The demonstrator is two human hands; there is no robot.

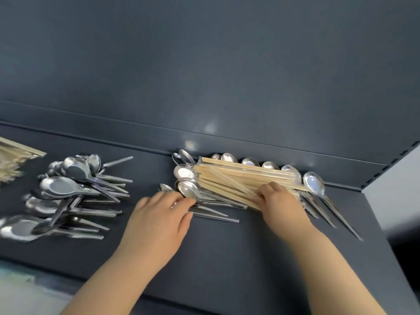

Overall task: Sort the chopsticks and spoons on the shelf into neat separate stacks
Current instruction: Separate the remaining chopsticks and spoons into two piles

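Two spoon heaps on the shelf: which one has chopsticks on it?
The right heap: a chopstick bundle lies across its spoons, with the right hand on it. The left heap is spoons only.

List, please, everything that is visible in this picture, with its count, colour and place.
pale wooden chopsticks: many, light tan, right of centre, lying across spoons in a mixed heap
shiny metal spoons: many, silver, under and around those chopsticks, several bowls along the back wall
sorted pile of metal spoons: many, silver, left part of the shelf
second pile of pale chopsticks: many, tan, far left edge, cut off and blurred
dark grey shelf: one, holds everything
dark grey back wall: one, behind the shelf
left hand: one, touches spoon handles at the heap's left side; grip unclear
right hand: one, fingers curled over the chopsticks
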